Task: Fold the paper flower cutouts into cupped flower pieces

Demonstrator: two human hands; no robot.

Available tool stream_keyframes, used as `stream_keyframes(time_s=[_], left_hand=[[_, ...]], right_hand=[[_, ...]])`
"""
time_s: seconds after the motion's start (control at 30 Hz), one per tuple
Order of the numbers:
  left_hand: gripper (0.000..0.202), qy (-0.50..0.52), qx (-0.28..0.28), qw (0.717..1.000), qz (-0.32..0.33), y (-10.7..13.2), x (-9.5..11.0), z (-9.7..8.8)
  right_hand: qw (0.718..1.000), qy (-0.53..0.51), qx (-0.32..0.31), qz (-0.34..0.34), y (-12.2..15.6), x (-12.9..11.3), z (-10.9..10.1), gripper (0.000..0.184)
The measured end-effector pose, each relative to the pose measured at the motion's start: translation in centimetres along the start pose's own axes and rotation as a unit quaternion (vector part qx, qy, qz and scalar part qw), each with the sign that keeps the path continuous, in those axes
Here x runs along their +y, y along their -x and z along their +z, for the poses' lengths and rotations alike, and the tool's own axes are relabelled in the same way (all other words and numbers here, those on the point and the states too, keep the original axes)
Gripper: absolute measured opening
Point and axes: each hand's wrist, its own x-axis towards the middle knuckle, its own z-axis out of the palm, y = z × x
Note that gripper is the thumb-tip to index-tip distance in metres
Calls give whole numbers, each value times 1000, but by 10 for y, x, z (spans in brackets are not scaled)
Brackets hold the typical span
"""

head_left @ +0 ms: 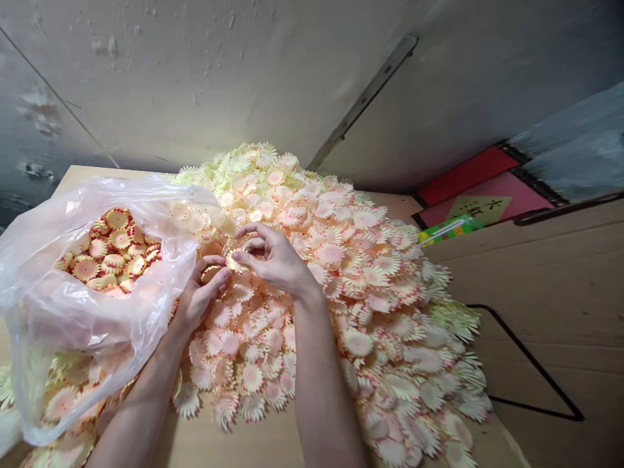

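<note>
Pinching a flower (236, 261) — right hand (277, 263); pink panel (529, 193) shows “大”.

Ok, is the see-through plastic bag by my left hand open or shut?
Open: the plastic bag gapes at the top, and red-edged flower-shaped pieces show through the mouth.

Bright flower pile (341, 279); glints on the plastic bag (168, 260); dim upper-right corner
</note>
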Motion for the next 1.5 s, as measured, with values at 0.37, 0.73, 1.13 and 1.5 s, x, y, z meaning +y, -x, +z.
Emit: stream_keyframes(time_s=[0.37, 0.73, 1.13, 1.5], left_hand=[[39, 3, 6, 1000, 25, -1, -3, -2], [29, 9, -27, 999, 15, 4, -2, -2], [36, 103, 22, 994, -15, 0, 6, 0], [28, 45, -3, 999, -10, 2, 2, -2]], right_hand=[[998, 51, -23, -12, -7, -3, 16, 35], [994, -96, -17, 39, -6, 4, 6, 53], [992, -97, 72, 41, 0, 1, -18, 51], [995, -59, -39, 64, -1, -5, -3, 39]])
